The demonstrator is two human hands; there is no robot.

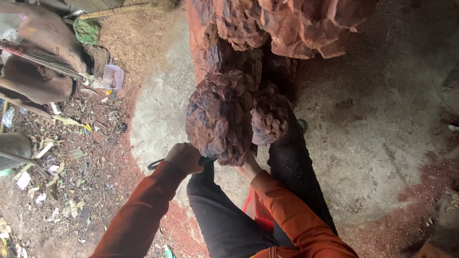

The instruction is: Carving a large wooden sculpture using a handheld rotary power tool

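A large reddish-brown carved wood piece (224, 114), covered in scale-like chisel facets, stands in front of me. My left hand (184, 157) grips its lower left edge, fingers curled. Beneath its bottom edge my right hand (248, 167) presses against it; the fingers are hidden. Whether either hand holds a tool cannot be told. Orange sleeves cover both arms, and my black-trousered legs (229, 220) sit below the wood.
Concrete floor (382, 119) dusted with red wood shavings. At the left, litter and dry leaves (62, 167), a small pink plastic box (113, 76), a broom of sticks (43, 57) and brown sacks. A red stool (256, 210) is under me.
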